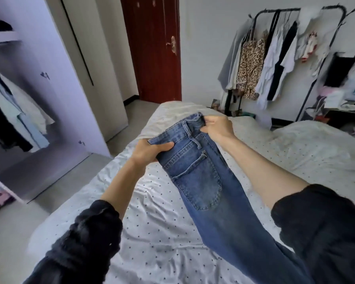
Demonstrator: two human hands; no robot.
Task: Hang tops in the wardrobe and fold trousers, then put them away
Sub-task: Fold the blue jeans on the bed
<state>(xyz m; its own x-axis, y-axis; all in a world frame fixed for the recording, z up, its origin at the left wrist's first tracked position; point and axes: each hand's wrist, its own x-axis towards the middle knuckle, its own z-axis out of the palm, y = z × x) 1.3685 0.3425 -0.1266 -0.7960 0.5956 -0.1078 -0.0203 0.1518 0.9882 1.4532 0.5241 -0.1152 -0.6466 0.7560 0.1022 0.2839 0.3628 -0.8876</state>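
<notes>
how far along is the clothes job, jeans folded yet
Not yet. Done, it seems: some tops already hang in the open wardrobe. In hand: the left hand and right hand grip the jeans at the waistband, held up over the bed, legs doubled together, still full length. Left: fold and store the jeans; many garments remain on the rack.

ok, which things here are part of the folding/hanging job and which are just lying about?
Job:
jeans, held at the waistband by left hand and right hand
bed, under the jeans
wardrobe, open, clothes hanging inside
rack of tops

Lying about:
red door
cluttered shelf at far right
</notes>
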